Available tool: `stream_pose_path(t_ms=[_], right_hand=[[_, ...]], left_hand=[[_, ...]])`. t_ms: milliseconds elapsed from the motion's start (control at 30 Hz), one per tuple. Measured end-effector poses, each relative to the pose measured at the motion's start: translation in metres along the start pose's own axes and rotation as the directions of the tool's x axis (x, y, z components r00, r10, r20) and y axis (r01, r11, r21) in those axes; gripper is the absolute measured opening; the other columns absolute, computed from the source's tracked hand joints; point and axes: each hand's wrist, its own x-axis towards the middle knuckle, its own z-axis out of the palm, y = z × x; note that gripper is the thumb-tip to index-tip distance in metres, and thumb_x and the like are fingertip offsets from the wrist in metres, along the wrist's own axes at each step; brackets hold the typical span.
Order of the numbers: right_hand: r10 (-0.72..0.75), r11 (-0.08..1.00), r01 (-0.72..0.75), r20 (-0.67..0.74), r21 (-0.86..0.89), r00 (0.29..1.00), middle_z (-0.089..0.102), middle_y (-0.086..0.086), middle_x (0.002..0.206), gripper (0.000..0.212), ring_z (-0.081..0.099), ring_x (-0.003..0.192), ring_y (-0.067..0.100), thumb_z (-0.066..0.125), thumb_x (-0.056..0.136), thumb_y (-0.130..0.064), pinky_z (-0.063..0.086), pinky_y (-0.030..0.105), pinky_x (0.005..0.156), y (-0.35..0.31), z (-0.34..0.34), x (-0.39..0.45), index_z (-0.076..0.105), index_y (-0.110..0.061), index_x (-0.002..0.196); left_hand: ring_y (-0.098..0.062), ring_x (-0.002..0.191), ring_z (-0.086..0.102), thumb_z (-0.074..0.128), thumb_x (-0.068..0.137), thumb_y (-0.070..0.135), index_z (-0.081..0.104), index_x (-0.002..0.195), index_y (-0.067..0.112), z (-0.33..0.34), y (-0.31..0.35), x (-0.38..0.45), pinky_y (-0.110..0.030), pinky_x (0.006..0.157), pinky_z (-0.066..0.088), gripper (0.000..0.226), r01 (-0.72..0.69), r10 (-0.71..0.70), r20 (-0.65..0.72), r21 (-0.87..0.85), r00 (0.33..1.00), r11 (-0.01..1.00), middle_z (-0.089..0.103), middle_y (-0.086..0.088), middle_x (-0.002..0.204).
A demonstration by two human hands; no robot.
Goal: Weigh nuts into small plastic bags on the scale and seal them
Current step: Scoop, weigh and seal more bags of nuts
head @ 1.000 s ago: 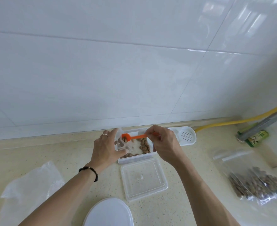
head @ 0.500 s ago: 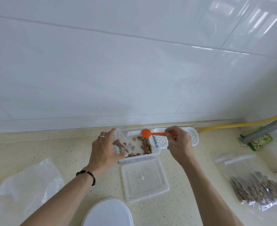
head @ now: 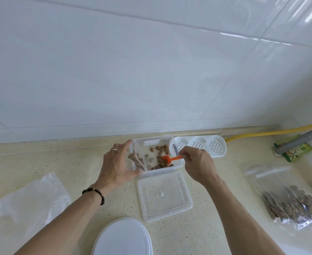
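Note:
A clear plastic box [head: 177, 167] with brown nuts [head: 160, 159] stands on the counter by the wall. My left hand [head: 115, 165] holds a small clear plastic bag [head: 137, 159] open at the box's left end; a few nuts lie in the bag. My right hand [head: 199, 163] grips the handle of an orange scoop [head: 167, 160], whose bowl is down among the nuts in the box. A white oval scale [head: 123, 238] sits at the near edge, between my forearms.
The box's clear lid [head: 165, 196] lies just in front of it. A white perforated tray [head: 203, 145] sits behind my right hand. Filled nut bags [head: 289, 205] lie at the right, an empty plastic bag [head: 26, 205] at the left. A yellow hose [head: 272, 132] runs along the wall.
The orange scoop was over the small bag's mouth a second ago; my right hand has carried it right and lowered it into the nuts in the box. My left hand still holds the bag.

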Motion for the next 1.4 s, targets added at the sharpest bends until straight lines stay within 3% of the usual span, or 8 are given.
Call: stream_pose_path(t_ms=[267,467,700,900,1000,1100,1267,1400], right_hand=[[0.180,0.835,-0.298,0.282,0.462,0.942,0.070,0.007,0.090,0.021,0.063,0.050,0.013,0.049,0.097,-0.003,0.053,0.025,0.054,-0.013,0.017,-0.002,0.068,-0.011,0.093],[0.301,0.600,-0.502,0.406,0.623,0.863,0.066,0.013,0.067,0.022,0.058,0.048,0.013,0.049,0.096,0.001,0.048,0.025,0.050,-0.020,0.029,-0.005,0.069,-0.006,0.096],[0.393,0.375,-0.521,0.378,0.767,0.839,0.072,0.011,0.082,0.020,0.056,0.048,0.014,0.049,0.094,0.004,0.045,0.024,0.046,-0.014,0.027,-0.007,0.068,-0.002,0.097],[0.405,0.337,-0.465,0.319,0.819,0.857,0.074,0.018,0.090,0.019,0.055,0.049,0.015,0.050,0.094,0.003,0.043,0.025,0.048,-0.011,0.001,-0.008,0.067,-0.002,0.098],[0.388,0.373,-0.410,0.261,0.832,0.884,0.074,0.017,0.088,0.018,0.055,0.049,0.015,0.050,0.094,0.002,0.043,0.026,0.050,-0.018,-0.019,-0.006,0.067,-0.003,0.098],[0.334,0.528,-0.342,0.181,0.777,0.925,0.072,0.015,0.081,0.020,0.057,0.050,0.015,0.050,0.095,0.001,0.046,0.026,0.050,-0.034,-0.033,-0.004,0.069,-0.006,0.096],[0.052,0.814,-0.059,0.029,0.578,0.998,0.066,0.001,0.072,0.022,0.058,0.048,0.010,0.051,0.096,-0.003,0.046,0.021,0.048,-0.067,-0.036,-0.008,0.069,-0.014,0.090],[-0.103,0.878,0.135,-0.094,0.458,0.990,0.057,-0.013,0.058,0.019,0.057,0.055,0.013,0.054,0.097,-0.007,0.044,0.024,0.055,-0.067,-0.035,-0.012,0.070,-0.015,0.092]], left_hand=[[-0.019,0.115,0.052,0.086,0.052,0.058,0.033,0.143,0.028,-0.011,-0.014,-0.003,-0.046,0.102,0.040,0.110,-0.065,0.068,-0.036,0.067,0.997,0.996,0.051,-0.004,0.121],[-0.021,0.111,0.055,0.089,0.049,0.054,0.039,0.142,0.022,-0.019,-0.015,0.000,-0.041,0.098,0.040,0.110,-0.105,0.114,-0.040,0.180,0.993,0.978,0.054,-0.005,0.117],[-0.025,0.101,0.058,0.085,0.057,0.052,0.044,0.136,0.021,-0.025,-0.015,-0.001,-0.046,0.094,0.043,0.094,-0.120,0.167,-0.116,0.331,0.979,0.936,0.058,-0.004,0.106],[-0.025,0.095,0.060,0.079,0.060,0.061,0.047,0.127,0.028,-0.026,-0.008,0.007,-0.045,0.093,0.039,0.081,-0.073,0.147,-0.147,0.419,0.978,0.905,0.059,-0.001,0.097],[-0.025,0.094,0.060,0.076,0.062,0.061,0.049,0.119,0.029,-0.024,-0.003,0.010,-0.046,0.092,0.039,0.070,-0.057,0.127,-0.136,0.429,0.982,0.901,0.057,-0.001,0.096],[-0.026,0.097,0.060,0.076,0.063,0.063,0.050,0.120,0.029,-0.022,0.004,0.014,-0.046,0.092,0.039,0.072,-0.042,0.106,-0.127,0.427,0.986,0.903,0.058,-0.002,0.099],[-0.023,0.111,0.055,0.069,0.069,0.067,0.042,0.135,0.028,-0.016,0.016,0.015,-0.044,0.098,0.038,0.082,-0.003,0.035,-0.096,0.314,0.995,0.949,0.055,-0.003,0.115],[-0.023,0.107,0.055,0.066,0.064,0.072,0.036,0.137,0.028,-0.013,0.014,0.016,-0.043,0.091,0.044,0.090,0.016,0.002,-0.087,0.212,0.996,0.977,0.052,-0.004,0.116]])
